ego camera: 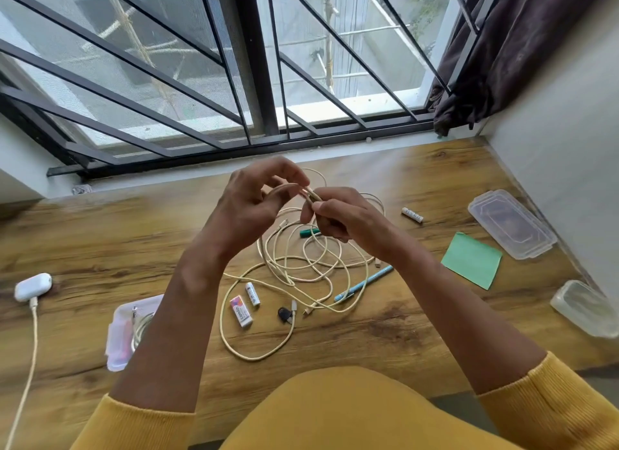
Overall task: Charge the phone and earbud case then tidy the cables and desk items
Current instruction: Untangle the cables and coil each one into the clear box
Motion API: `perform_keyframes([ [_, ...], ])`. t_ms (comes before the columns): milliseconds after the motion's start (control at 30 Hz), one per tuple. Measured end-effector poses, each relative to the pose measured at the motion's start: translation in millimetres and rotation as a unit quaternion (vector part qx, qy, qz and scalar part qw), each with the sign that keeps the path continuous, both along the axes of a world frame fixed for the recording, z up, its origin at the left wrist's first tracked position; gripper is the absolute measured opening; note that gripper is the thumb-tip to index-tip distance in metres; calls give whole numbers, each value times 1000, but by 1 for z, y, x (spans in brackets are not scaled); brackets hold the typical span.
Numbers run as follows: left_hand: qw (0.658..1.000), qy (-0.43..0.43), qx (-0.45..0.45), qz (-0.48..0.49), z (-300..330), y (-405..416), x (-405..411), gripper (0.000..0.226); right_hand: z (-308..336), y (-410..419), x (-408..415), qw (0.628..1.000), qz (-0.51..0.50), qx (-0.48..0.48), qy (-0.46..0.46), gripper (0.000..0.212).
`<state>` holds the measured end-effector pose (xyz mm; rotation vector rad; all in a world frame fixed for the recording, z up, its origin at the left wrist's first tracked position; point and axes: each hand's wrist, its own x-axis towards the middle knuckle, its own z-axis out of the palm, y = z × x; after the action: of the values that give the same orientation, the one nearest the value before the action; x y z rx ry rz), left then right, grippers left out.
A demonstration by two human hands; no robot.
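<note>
1. The cable [301, 258] lies in a loose tangle in the middle of the desk [100, 235]. One part is lifted up between both hands.
2. The right hand [338, 215] pinches a few loops – likely to keep the coil neat. The left hand [254, 198] curls its fingers round the strand to guide it.
3. The earbud case [32, 286] sits far left with a wire plugged in.
4. The near-left box [130, 332] holds a coiled wire. The right box [586, 307] looks empty – its lid [510, 223] lies apart.

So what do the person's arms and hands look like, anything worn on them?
Both arms wear mustard-yellow ribbed-knit sleeves, the left sleeve and right sleeve pushed up, leaving the forearms bare. The left hand and right hand show no gloves, rings or watch.
</note>
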<state>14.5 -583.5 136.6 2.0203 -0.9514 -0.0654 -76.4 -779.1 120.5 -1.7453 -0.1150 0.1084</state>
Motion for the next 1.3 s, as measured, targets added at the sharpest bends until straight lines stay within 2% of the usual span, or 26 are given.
perform_keyframes([
  [133, 995, 42, -88, -33, 3, -6, 1, 18, 10, 0, 3, 993, 24, 112, -19, 26],
  [233, 978, 106, -174, -44, -2, -8, 1, 18, 14, 0, 5, 982, 33, 183, -19, 22],
  [400, 945, 199, -254, 51, -28, -14, -5, 26, 16, 4, 10, 961, 12, 276, -36, 23],
  [533, 942, 205, -250, 91, -47, -22, -15, 18, 24, 6, 14, 943, -13, 324, -77, 26],
  [767, 974, 145, -158, 70, -52, -38, -34, 26, 38, 5, 29, 917, -43, 379, -115, 27],
  [1000, 995, 52, -60, 57, -26, -43, -36, 34, 41, 9, 41, 927, -115, 330, -135, 36],
  [1100, 999, 20, -21, 32, -14, -40, -35, 38, 40, 12, 42, 936, -161, 277, -145, 36],
  [1167, 1000, 3, -7, 30, -8, -37, -32, 38, 38, 14, 41, 948, -184, 199, -165, 30],
  [1233, 999, -14, -6, 46, -1, -35, -28, 37, 37, 14, 40, 955, -208, 75, -197, 25],
  [1300, 998, -13, -32, 59, 5, -33, -22, 34, 34, 12, 40, 941, -240, -65, -229, 22],
])
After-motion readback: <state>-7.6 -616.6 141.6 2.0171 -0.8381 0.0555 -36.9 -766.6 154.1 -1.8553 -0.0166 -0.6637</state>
